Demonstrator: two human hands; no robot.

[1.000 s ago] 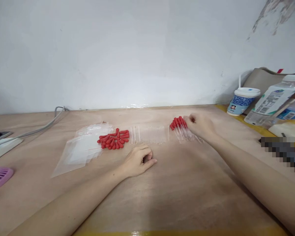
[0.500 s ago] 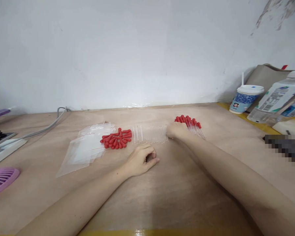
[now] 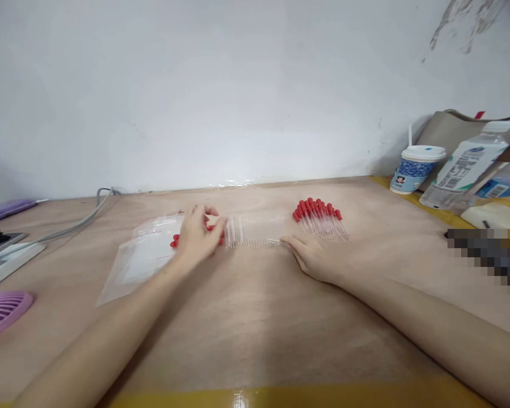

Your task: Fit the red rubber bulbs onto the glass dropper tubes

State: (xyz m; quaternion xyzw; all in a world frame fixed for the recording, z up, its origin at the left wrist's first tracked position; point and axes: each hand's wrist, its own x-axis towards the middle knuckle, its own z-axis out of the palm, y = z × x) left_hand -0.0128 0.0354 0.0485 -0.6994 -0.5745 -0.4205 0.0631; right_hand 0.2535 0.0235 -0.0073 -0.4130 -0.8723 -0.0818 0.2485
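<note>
From where I'm watching, the left hand (image 3: 198, 235) is down over the pile of red bulbs (image 3: 175, 240), fingers curled loosely on top of them. It's a bit blurred, so I can't tell if anything is actually pinched between the fingertips. Most of the pile is hidden under the hand, with just a few red bits poking out at its left edge and near the thumb.

The right hand (image 3: 317, 259) lies flat on the table (image 3: 255, 328), palm down, fingers together and pointing left, the tips touching the right end of the row of clear tubes (image 3: 255, 231). It's holding nothing.

The tubes lie side by side between the two hands. Just behind the right hand is a bunch of finished droppers (image 3: 318, 216), red caps toward the wall. Clear bags (image 3: 142, 258) are spread out under and left of the left hand.

Other stuff: a cup (image 3: 415, 169) and bottle (image 3: 463, 167) at far right, a purple fan (image 3: 2, 311) at the left edge, and a cable (image 3: 74, 221) running along the back.
</note>
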